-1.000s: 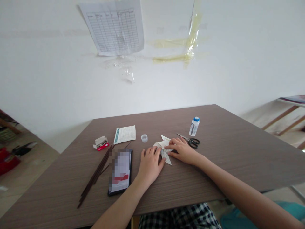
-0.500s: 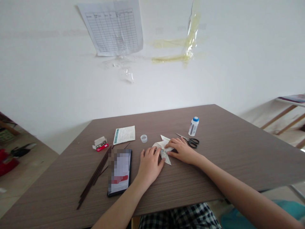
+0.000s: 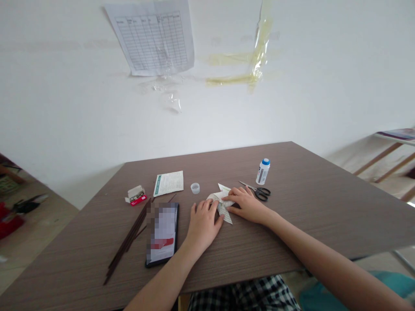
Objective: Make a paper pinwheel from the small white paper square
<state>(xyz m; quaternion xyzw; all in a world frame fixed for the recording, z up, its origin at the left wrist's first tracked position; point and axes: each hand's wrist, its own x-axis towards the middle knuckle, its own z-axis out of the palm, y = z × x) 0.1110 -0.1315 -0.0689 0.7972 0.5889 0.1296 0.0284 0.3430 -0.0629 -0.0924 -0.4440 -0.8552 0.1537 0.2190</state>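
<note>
A pinwheel-shaped piece of folded printed paper [image 3: 225, 213] lies on the table between my hands, its pointed corners sticking out. My left hand [image 3: 205, 221] rests palm down at its left, fingers spread, with fingertips and thumb touching the paper's edge. From the right, my right hand [image 3: 249, 204] has bent fingers and thumb on the paper, holding it near the middle. Parts of the paper are hidden under both hands. Just beyond my right hand lie black-handled scissors [image 3: 262, 193]. Left of my left hand is a phone [image 3: 164, 233] with a lit, partly blurred screen.
A white bottle with a blue cap [image 3: 263, 172] stands behind the scissors. A small translucent ring-shaped piece [image 3: 195, 188], a printed packet [image 3: 169, 183], an open red-and-white box of small metal pieces [image 3: 136, 196] and thin dark sticks [image 3: 128, 242] lie on the brown table [image 3: 324, 207].
Almost nothing differs. My right fingers have shifted very slightly on the paper, and the whole view has moved a touch.
</note>
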